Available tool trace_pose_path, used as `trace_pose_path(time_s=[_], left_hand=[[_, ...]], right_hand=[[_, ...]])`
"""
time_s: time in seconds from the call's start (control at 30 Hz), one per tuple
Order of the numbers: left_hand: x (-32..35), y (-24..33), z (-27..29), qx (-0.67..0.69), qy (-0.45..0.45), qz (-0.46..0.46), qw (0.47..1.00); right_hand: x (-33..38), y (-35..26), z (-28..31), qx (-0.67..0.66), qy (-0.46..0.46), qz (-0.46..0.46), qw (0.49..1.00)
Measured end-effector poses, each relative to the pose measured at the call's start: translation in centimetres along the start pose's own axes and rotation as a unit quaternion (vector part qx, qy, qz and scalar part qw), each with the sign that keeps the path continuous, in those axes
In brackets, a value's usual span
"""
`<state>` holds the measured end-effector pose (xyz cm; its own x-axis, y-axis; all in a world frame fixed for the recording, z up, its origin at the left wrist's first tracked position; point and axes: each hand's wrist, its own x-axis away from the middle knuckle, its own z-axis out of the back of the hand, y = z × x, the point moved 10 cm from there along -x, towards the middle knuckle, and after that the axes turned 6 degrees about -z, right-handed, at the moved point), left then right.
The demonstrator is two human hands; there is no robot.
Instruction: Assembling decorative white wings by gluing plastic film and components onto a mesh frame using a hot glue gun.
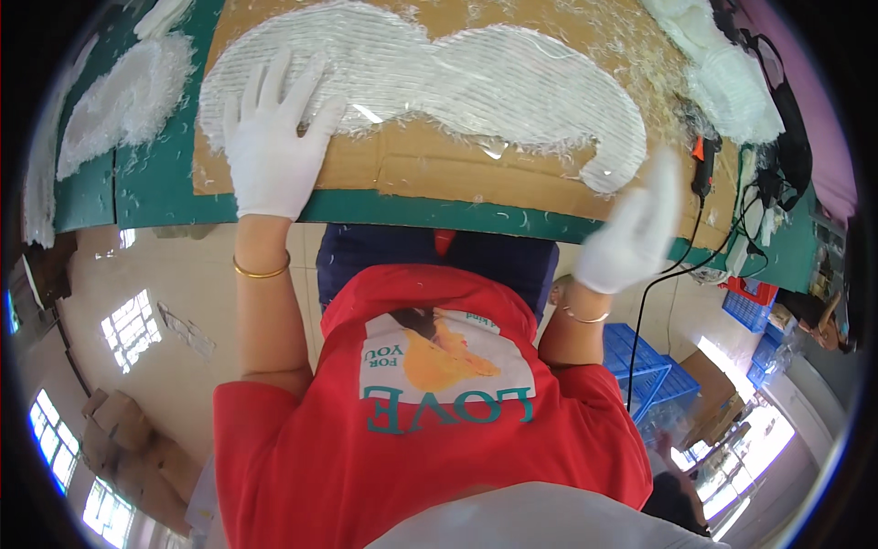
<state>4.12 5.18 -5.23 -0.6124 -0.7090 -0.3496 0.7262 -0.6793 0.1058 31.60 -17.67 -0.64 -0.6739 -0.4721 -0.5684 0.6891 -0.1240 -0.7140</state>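
My left hand (274,146), in a white glove, lies flat with its fingers spread on the left end of a long, wavy white piece (530,87). That piece is covered in rows of glossy, stringy strands and curls to a narrow tip at its lower right. It rests on a brown cardboard sheet (439,174). My right hand (631,229), gloved in white too, is raised near the table's front edge, below the curled tip and apart from it. Motion blurs its fingers, but they look stretched out with nothing held.
A glue gun (702,165) with a black cord lies on the right of the cardboard. White fluffy pieces (128,105) sit at the left of the green table (439,212), with another white bundle (732,87) at the right. Blue crates (640,366) stand on the floor.
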Motion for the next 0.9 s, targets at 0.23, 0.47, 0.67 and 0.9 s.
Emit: trace_pose_path(time_s=[0.23,0.47,0.67,0.9], left_hand=[[-0.2,0.5,0.1,-0.009,-0.002,-0.013,1.000],[-0.1,0.7,0.1,-0.011,-0.002,-0.004,1.000],[-0.2,0.7,-0.2,-0.012,-0.010,-0.014,1.000],[-0.6,0.8,-0.1,0.010,-0.022,-0.006,1.000]], right_hand=[[-9.7,13.8,10.0,0.377,0.057,-0.096,0.919],[-12.5,19.7,6.9,0.416,-0.218,-0.224,0.854],[-13.6,21.2,5.6,0.332,-0.287,-0.280,0.854],[-11.9,21.6,7.5,0.114,-0.179,-0.417,0.884]])
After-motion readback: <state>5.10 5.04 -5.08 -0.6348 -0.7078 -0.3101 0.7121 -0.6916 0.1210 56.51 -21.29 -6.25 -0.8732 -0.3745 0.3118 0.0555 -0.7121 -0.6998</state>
